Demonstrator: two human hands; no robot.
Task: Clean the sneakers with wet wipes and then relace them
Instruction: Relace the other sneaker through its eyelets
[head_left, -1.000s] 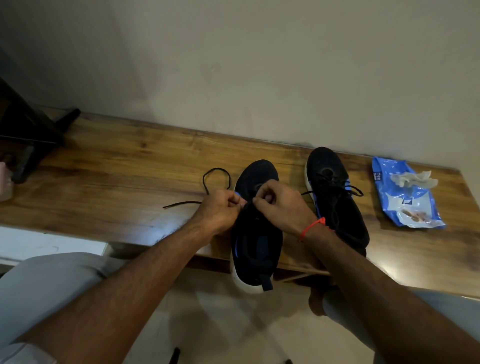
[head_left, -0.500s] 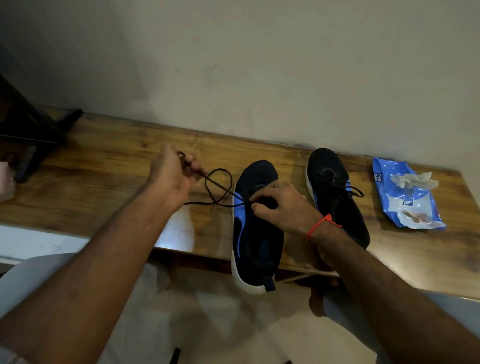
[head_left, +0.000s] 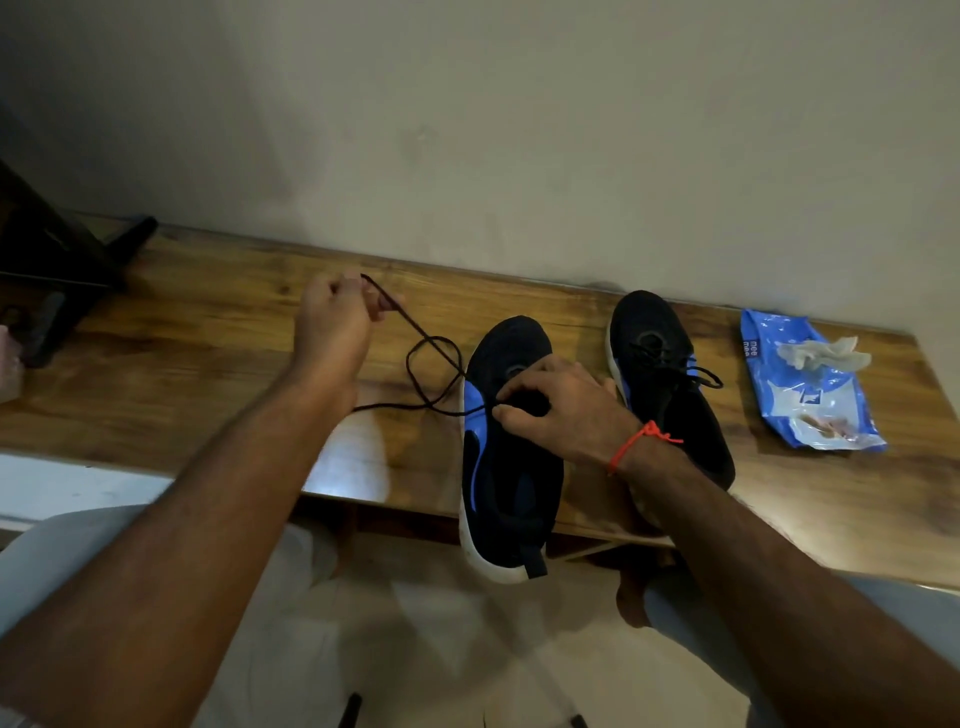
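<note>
We take the near sneaker (head_left: 511, 467) as our landmark: it lies on the table (head_left: 208, 374), its heel hanging over the table's front edge. Right of it and slightly farther back lies the second sneaker (head_left: 670, 384), and right of that, well apart, the wipes pack (head_left: 810, 395) with a crumpled wipe (head_left: 823, 353) on top. Our right hand (head_left: 561, 410) rests on the landmark's middle, fingers (head_left: 506, 413) pinching the lace (head_left: 431, 364). The lace runs left from there, loops on the table, and rises to our left hand (head_left: 332, 317), held left of and behind the landmark.
</note>
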